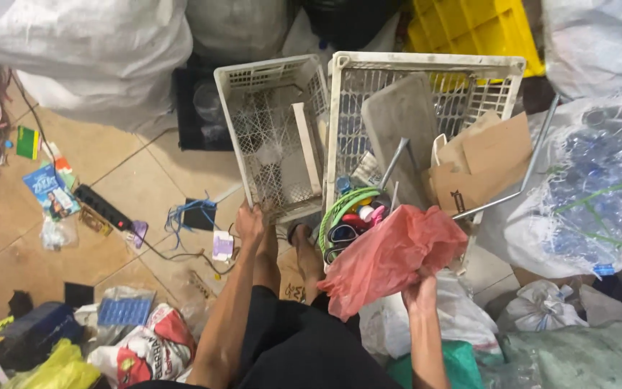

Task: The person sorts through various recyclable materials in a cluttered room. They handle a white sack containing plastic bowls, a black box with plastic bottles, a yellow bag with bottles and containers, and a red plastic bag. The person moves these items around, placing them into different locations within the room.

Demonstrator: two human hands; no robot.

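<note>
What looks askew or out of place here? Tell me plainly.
The smaller white crate is tipped up on edge, gripped at its lower corner by the left hand. The right hand holds a crumpled red plastic bag. The larger white crate is crammed with cardboard, a metal rod sticking out.

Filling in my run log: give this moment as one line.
left hand: grips empty white crate | right hand: holds red plastic bag | full white crate: beside

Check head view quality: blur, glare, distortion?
Head view: even indoor light, soft shadows; slightly soft overall, no strong motion blur on the left hand or right hand; mild glare on the clear plastic bag; wide-angle bending at the crate edges.
</note>
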